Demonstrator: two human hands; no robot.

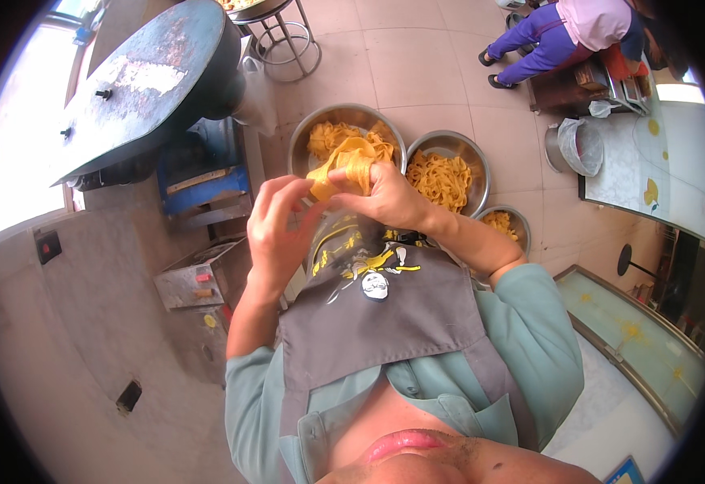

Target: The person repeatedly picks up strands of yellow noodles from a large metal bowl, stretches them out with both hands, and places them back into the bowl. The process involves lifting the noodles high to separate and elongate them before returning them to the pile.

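Wide yellow noodle-like strips [352,158] are looped over the fingers of my right hand [398,196], whose thumb points left below them. My left hand [283,218] is at the left end of the loop, its fingertips and thumb meeting the edge of a strip. Just beyond my hands, a large steel bowl [297,145] holds more yellow strips [331,138], partly hidden by the held bundle. To its right, a second steel bowl [481,175] contains a heap of narrower strips [440,180]. A smaller bowl [525,233] with yellow pieces [499,222] is partly covered by my right forearm.
At left stands a machine with a large dark metal cover [165,72], above a blue frame [207,190]. A round metal stool [289,51] carries a pan at the back. Far right, a person [546,42] bends by a cabinet, near a lined bin [579,148] and table [649,163].
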